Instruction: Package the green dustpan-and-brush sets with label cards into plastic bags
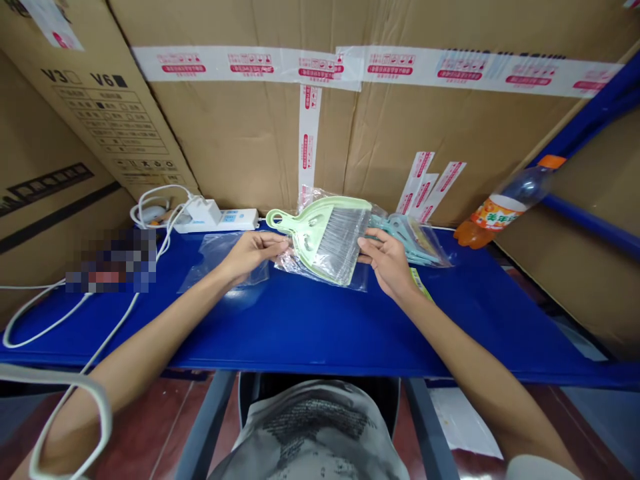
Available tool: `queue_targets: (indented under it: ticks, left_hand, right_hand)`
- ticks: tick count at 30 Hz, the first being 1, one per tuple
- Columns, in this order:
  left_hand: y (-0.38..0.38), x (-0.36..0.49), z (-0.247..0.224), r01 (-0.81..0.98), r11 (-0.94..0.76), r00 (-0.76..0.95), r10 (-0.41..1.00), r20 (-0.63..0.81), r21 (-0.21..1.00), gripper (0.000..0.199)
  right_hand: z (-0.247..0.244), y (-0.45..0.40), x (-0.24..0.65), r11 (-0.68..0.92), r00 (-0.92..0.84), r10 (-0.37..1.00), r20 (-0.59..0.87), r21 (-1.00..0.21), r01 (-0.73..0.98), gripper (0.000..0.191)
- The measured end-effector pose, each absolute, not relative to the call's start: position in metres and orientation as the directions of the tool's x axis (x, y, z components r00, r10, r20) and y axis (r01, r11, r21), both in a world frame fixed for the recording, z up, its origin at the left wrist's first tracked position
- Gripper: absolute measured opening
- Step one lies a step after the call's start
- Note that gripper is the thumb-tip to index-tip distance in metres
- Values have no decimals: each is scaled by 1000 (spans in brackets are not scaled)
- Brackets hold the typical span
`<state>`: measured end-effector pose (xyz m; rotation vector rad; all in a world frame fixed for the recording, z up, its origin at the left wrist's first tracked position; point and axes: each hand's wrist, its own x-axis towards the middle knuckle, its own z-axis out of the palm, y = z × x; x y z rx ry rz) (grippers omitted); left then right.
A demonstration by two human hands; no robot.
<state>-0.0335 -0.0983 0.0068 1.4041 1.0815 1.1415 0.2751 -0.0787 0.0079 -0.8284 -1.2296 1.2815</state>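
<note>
A light green dustpan (309,235) with a grey-bristled hand brush (341,241) nested in it is held above the blue table, its handle pointing left. Clear plastic wrap (290,261) shows around and beneath the set. My left hand (253,255) is closed in a pinch at the set's left side, just below the handle. At the opposite edge, the fingers of my right hand (387,260) grip the set by the bristles. Behind my right hand lies a blue-green dustpan set (404,237) in clear wrapping.
An empty plastic bag (213,257) lies beside my left forearm. A white power strip (235,220) with cables stands at the back left. An orange drink bottle (505,203) leans at the right. Cardboard boxes (240,133) wall the back of the blue table (300,333).
</note>
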Motion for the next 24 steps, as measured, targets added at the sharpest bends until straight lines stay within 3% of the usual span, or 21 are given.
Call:
queue_targets:
  ticks: [8,11,16,19,24]
  left_hand:
    - [-83,-71,27,23,-198,-88,976,199,980,38]
    - [-81,-116,48,229,-121,-97,984,147,966,42]
    - [-95,-177,69,594,172,-94,985,-144,786,65]
    - [-117,-181,57,515,276,-218,958,-188,811,82]
    - [-149,-193,19,438,335,-360,916,-179,834,83]
  right_hand:
    - [11,-75,280,222,7,974,228,-938,-265,49]
    - [12,-70,285,259,94,966,243,-926,-276,47]
    - [9,-60,291,317,152,946,286,-914,-252,46]
    - [6,-56,293,344,159,936,313,-909,-237,45]
    - [1,-50,294,374,169,925,342,-900,-224,42]
